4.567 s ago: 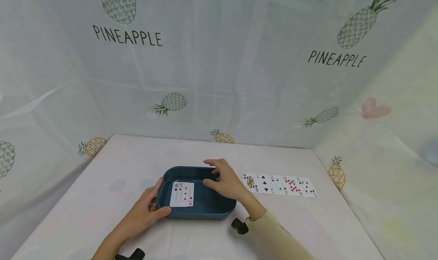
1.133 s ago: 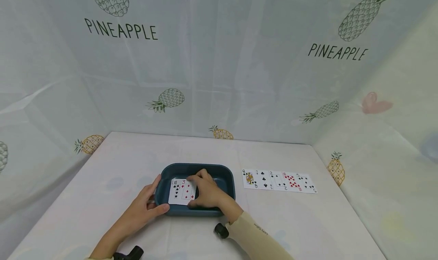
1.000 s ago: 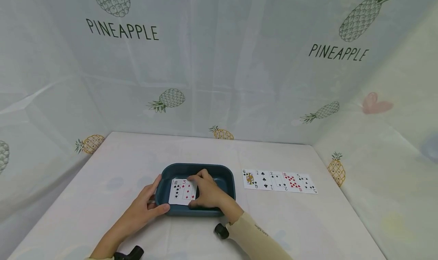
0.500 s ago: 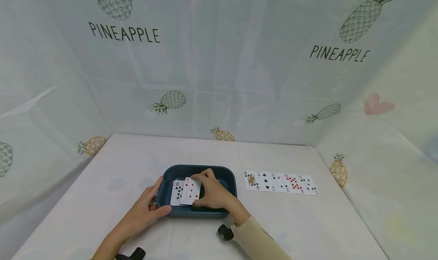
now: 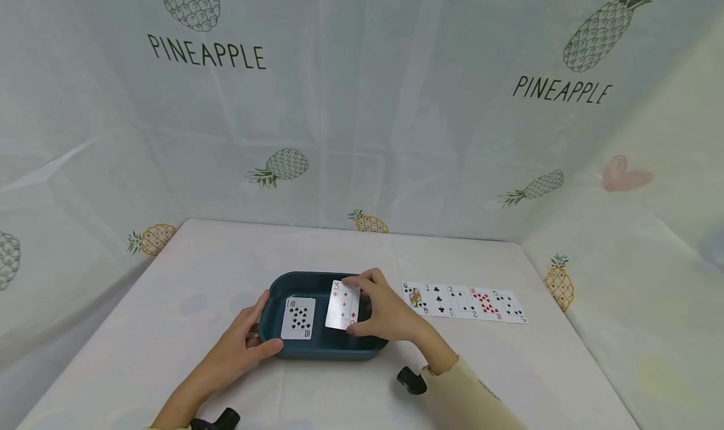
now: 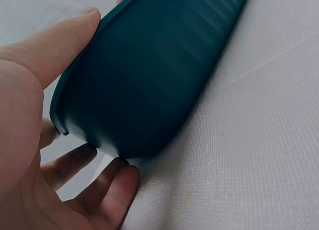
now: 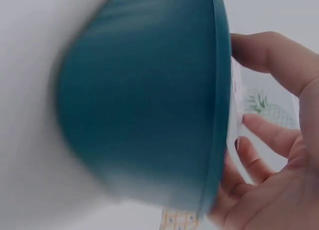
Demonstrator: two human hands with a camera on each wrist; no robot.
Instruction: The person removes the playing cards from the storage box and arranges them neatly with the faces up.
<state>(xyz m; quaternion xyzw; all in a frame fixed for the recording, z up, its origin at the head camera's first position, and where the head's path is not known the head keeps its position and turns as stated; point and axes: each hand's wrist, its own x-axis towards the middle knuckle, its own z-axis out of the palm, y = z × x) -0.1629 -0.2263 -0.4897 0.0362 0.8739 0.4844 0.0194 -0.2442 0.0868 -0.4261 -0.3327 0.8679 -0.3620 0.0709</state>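
Note:
A dark teal tray (image 5: 328, 354) with raised walls stands on the table. At its left end my left hand (image 5: 243, 342) grips it, thumb on the rim and the other fingers around the outer wall, as the left wrist view shows. My right hand (image 5: 384, 310) pinches a three of diamonds playing card (image 5: 342, 305) by its top and bottom edges, tilted over the right half of the tray. Face up in the tray's left half lies a ten of spades (image 5: 298, 319). In the right wrist view the tray wall (image 7: 144, 90) hides most of the held card.
Right of the tray, a face-up row of several cards (image 5: 464, 302) overlaps on the white tablecloth (image 5: 452, 367): a queen, black number cards and a red ten. Pineapple-printed sheets (image 5: 362, 134) close off the back and sides.
My right hand has pulled the three of diamonds off the ten of spades, then raised it and moved it right. My left hand stays on the tray.

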